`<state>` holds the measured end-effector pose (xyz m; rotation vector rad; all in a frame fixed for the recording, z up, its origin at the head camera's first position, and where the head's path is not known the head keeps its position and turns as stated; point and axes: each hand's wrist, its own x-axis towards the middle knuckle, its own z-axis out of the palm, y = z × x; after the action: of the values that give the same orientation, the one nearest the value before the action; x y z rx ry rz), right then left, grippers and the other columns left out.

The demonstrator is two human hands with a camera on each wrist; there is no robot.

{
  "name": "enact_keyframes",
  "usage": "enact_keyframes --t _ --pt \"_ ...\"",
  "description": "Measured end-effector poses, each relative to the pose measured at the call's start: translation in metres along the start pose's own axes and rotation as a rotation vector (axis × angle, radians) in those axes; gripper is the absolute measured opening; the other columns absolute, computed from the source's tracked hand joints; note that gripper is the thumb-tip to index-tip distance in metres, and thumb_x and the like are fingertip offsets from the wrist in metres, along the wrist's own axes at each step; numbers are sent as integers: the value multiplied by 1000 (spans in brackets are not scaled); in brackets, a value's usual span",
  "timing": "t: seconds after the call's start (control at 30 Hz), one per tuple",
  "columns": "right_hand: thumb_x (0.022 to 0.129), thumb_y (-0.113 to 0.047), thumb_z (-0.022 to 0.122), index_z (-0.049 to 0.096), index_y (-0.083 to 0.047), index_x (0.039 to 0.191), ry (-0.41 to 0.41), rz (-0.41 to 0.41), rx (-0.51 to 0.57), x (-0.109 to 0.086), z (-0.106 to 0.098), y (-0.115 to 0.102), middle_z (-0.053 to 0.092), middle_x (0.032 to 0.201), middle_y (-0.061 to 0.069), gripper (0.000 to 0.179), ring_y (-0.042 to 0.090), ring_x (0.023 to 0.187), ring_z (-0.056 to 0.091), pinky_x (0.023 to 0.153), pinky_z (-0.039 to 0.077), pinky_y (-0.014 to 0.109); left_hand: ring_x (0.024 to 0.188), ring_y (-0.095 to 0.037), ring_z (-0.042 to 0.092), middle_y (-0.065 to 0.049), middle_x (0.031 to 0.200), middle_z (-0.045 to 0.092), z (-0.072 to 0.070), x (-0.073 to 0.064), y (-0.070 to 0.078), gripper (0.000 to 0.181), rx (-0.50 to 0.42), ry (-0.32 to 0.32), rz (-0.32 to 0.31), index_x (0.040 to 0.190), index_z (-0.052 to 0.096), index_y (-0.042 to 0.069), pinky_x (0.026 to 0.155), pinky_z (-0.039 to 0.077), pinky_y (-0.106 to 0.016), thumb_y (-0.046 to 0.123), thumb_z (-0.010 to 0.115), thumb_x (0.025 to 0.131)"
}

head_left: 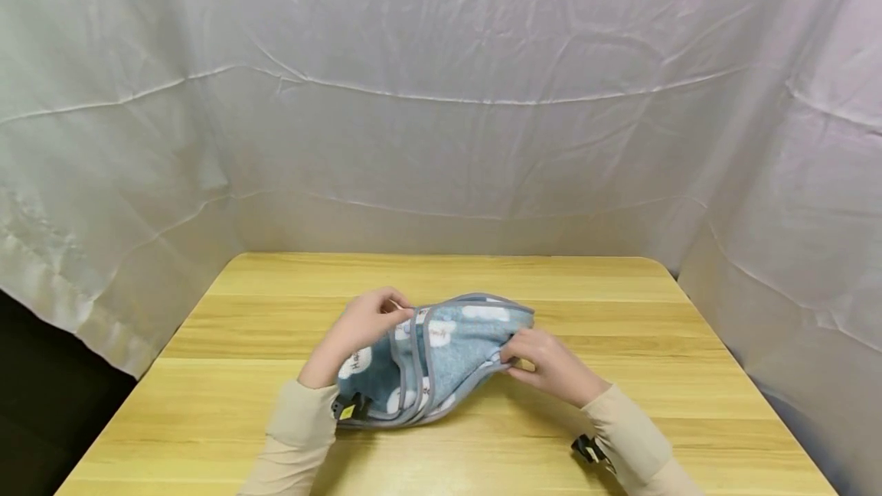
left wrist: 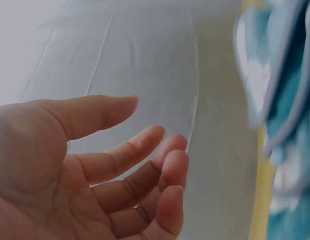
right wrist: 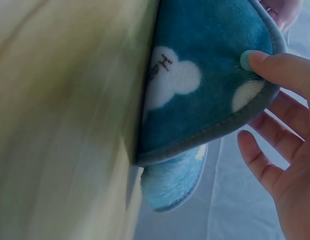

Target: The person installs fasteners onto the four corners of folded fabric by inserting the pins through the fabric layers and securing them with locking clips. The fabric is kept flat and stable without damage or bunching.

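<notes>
A blue fleecy towel (head_left: 455,343) with white cloud-like patches and a grey bound edge lies bunched in several folds on the table. At its right end, my right hand (head_left: 547,362) pinches the edge. The right wrist view shows the thumb (right wrist: 279,70) on the towel's face (right wrist: 209,60) and fingers behind the border. My left hand (head_left: 368,320) is over the towel's upper left side in the head view. In the left wrist view this hand (left wrist: 110,165) has loosely bent fingers and a space between them and the folds (left wrist: 289,100).
The wooden table (head_left: 255,327) carries the towel near its front middle. Pale curtains (head_left: 441,159) hang behind it and on both sides. A small black device (head_left: 354,408) is at the left wrist, another (head_left: 588,450) at the right wrist.
</notes>
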<state>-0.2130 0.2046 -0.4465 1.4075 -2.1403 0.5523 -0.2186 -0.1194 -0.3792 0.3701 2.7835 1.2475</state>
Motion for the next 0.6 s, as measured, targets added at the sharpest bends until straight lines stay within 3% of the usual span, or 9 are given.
enact_keyframes --t 0.17,0.3,0.4,0.6 --pt "67 -9 84 65 -20 82 -44 -13 4 -9 -2 -2 64 82 -11 26 3 75 57 73 48 17 90 -23 62 -14 105 66 -25 0 -23 28 25 58 -88 113 64 6 75 51 -37 27 63 94" --pt "68 -10 83 66 -20 81 -110 13 27 -18 -4 -6 64 80 -11 23 2 75 57 74 48 17 95 -28 61 -20 112 62 -36 4 -48 35 -8 102 -166 121 60 1 77 50 -39 24 63 95" --pt "70 -12 83 67 -21 81 -170 53 41 -24 -6 -10 63 79 -12 21 0 75 56 72 48 15 101 -34 60 -25 117 60 -38 7 -65 41 -28 112 -211 126 55 -3 81 50 -43 23 62 95" --pt "73 -18 82 69 -22 82 -293 121 21 -31 -9 -13 64 82 -13 17 -1 77 56 72 49 17 107 -40 60 -32 128 54 -30 15 -92 53 -10 72 -289 135 47 -8 89 51 -48 24 60 95"
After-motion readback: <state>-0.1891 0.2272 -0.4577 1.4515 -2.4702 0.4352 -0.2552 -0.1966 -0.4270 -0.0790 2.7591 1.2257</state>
